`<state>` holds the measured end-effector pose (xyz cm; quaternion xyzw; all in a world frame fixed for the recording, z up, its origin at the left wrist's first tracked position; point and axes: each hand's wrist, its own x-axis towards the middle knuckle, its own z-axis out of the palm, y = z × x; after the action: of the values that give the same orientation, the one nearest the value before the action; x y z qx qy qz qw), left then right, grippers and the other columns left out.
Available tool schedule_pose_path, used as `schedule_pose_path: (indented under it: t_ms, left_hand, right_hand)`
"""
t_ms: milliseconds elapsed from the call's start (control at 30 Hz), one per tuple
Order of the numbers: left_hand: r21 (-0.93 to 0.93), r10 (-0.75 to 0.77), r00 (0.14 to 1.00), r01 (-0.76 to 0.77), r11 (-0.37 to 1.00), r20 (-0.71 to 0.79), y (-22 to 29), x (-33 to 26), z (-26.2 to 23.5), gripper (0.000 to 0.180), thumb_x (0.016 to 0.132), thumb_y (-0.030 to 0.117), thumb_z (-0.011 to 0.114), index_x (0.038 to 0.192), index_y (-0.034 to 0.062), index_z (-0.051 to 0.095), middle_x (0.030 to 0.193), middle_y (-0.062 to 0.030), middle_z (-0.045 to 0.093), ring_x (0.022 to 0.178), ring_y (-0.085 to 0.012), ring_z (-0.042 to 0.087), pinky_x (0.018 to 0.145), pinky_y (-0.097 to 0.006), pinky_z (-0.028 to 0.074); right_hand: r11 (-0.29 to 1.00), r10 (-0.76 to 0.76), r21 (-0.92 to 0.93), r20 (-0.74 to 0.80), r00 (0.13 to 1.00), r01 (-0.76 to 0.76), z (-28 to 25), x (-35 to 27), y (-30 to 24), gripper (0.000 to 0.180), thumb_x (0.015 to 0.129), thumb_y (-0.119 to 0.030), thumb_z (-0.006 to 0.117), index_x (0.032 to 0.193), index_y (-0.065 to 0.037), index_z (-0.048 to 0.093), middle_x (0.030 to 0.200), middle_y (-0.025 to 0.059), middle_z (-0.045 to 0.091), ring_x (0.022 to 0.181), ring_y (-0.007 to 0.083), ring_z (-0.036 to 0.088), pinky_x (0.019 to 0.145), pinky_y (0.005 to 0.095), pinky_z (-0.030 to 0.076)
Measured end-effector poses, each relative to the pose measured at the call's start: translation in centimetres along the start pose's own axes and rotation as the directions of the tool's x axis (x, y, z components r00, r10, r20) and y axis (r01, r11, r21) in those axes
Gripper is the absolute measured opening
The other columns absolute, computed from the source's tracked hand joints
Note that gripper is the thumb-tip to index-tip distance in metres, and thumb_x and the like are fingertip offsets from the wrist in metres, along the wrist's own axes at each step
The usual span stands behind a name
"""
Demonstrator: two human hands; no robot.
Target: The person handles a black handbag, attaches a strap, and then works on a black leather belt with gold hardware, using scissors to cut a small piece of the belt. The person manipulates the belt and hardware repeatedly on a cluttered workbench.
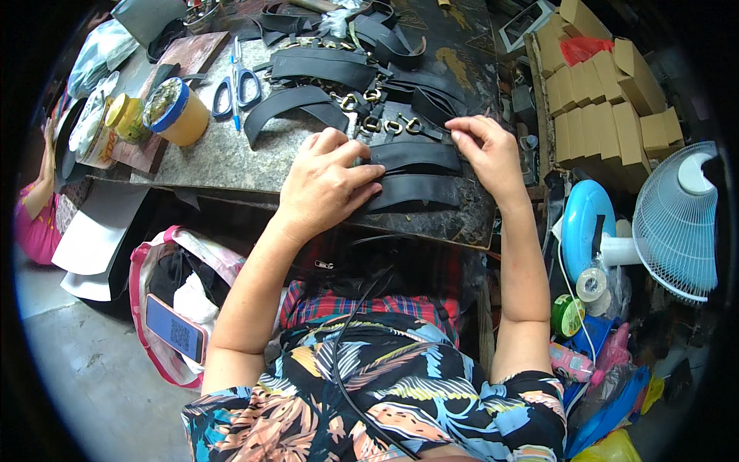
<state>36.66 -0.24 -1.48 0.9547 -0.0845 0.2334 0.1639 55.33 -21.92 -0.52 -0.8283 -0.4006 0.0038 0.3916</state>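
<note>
My left hand (pixel 327 181) bends over the left ends of two wide black leather-like strips, its fingers closed around the edge of the upper strip (pixel 419 156). The lower strip (pixel 416 192) lies just below it, near the table's front edge. My right hand (pixel 489 154) has thumb and fingertips pressed together beside the right end of a narrow black strap (pixel 433 106); whatever sits in that pinch is too small to make out. Between the hands lie several brass-coloured metal buckles (pixel 393 127) on short black tabs. A curved black strip (pixel 299 109) rests left of them.
Blue-handled scissors (pixel 237 91) with a blue pen, a blue-rimmed tub (pixel 181 115) and a yellow-lidded jar (pixel 129 119) stand left on the table (pixel 231 168). At right are stacked cardboard boxes (pixel 600 123) and a fan (pixel 673 223). A bag with a phone (pixel 175 329) hangs lower left.
</note>
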Motion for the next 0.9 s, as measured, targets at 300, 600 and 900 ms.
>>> schedule_pose_path:
  t_ms: [300, 600, 900]
  left_hand:
    - [-0.016, 0.038, 0.999, -0.039, 0.999, -0.027, -0.1, -0.1, 0.0, 0.021, 0.074, 0.025, 0.081, 0.095, 0.0205, 0.079, 0.097, 0.0032, 0.065, 0.097, -0.0224, 0.058, 0.088, -0.04, 0.048]
    - [-0.032, 0.056, 0.998, -0.057, 0.998, -0.024, -0.3, 0.0, 0.0, 0.021, 0.072, 0.022, 0.082, 0.093, 0.0196, 0.078, 0.095, 0.0024, 0.065, 0.097, -0.0231, 0.059, 0.087, -0.04, 0.048]
    - [-0.033, 0.049, 0.999, -0.049, 0.998, -0.005, -0.1, 0.1, -0.1, 0.019, 0.073, 0.022, 0.081, 0.092, 0.0185, 0.078, 0.094, 0.0018, 0.064, 0.097, -0.0237, 0.058, 0.088, -0.04, 0.048]
  right_hand:
    - [0.964, -0.042, -0.262, 0.045, 0.998, 0.053, 1.1, -0.7, -1.1, 0.021, 0.084, -0.021, 0.075, 0.102, -0.01, 0.076, 0.095, 0.0049, 0.07, 0.092, 0.0246, 0.068, 0.08, 0.0371, 0.054]
    - [0.984, 0.043, -0.169, -0.047, 0.998, -0.051, -0.6, -1.0, 0.6, 0.015, 0.088, -0.016, 0.071, 0.101, -0.01, 0.077, 0.095, 0.0062, 0.072, 0.091, 0.0252, 0.069, 0.08, 0.0357, 0.054]
    - [0.98, -0.002, -0.197, -0.104, 0.995, -0.019, -0.9, -0.9, 0.6, 0.014, 0.089, -0.017, 0.071, 0.101, -0.012, 0.077, 0.094, 0.0042, 0.072, 0.087, 0.0234, 0.069, 0.078, 0.0339, 0.054]
